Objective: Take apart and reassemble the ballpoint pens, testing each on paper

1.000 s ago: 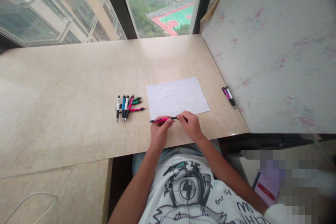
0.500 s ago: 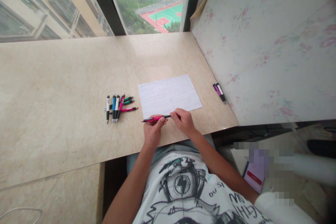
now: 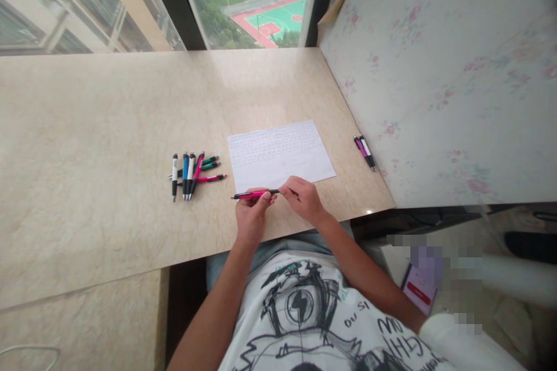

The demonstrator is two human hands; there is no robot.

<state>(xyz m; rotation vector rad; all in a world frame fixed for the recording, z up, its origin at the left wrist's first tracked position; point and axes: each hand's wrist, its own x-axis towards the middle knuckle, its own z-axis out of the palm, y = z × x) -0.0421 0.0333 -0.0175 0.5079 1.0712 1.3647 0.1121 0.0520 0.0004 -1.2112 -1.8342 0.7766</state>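
Left grip (image 3: 251,217) and right grip (image 3: 304,201) close together, both pinched.

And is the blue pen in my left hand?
No, your left hand holds a pink pen, while the blue pen lies left of the paper.

The held pen (image 3: 252,194) is pink and black, the paper (image 3: 281,151) white, the wallpaper (image 3: 435,81) pink-flowered.

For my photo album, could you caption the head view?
Left hand holding a pink pen, right hand at its black end, near a sheet of writing and a cluster of pens.
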